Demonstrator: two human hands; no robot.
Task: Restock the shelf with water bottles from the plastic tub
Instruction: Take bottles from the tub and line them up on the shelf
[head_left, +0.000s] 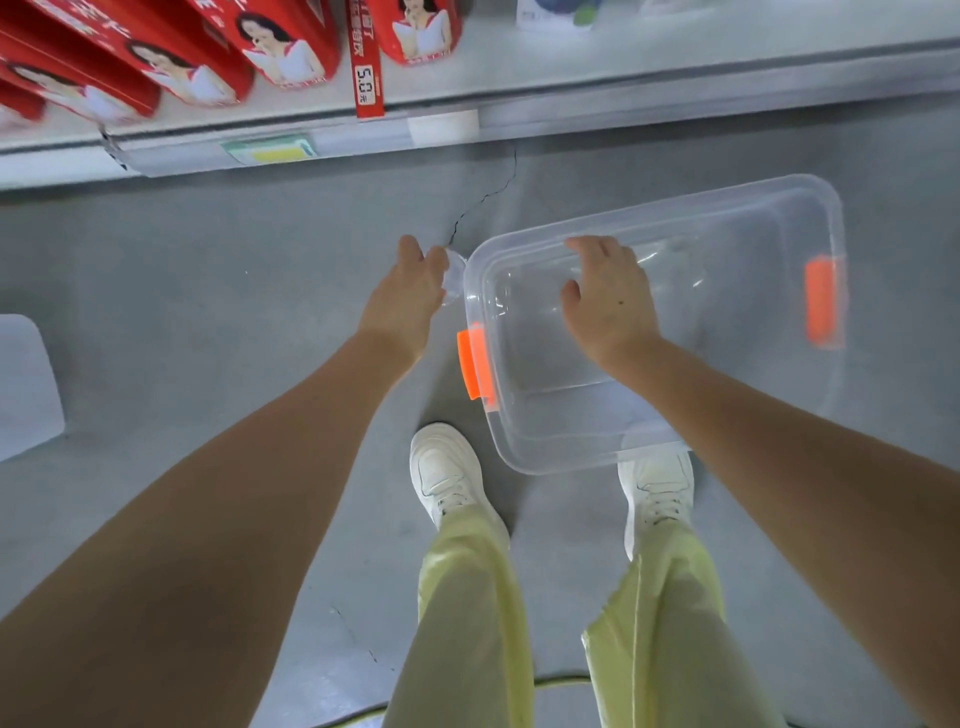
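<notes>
The clear plastic tub (524, 452) with orange latches stands on the grey floor in front of my feet. My left hand (405, 296) hangs just left of the tub's corner and grips a clear water bottle (453, 275), whose end pokes out past my fingers. My right hand (608, 301) reaches into the tub, fingers and thumb curled around another clear water bottle (670, 262) lying inside; the bottle shows only as faint glints. The white shelf (571, 104) runs across the top of the view.
Red packages (280, 47) fill the shelf's left part, with a red price strip (368, 78) and a green-yellow tag (270, 150) on its edge. My white shoes (447, 478) stand beside the tub. A pale object (26, 384) lies at the far left. A crack runs through the floor.
</notes>
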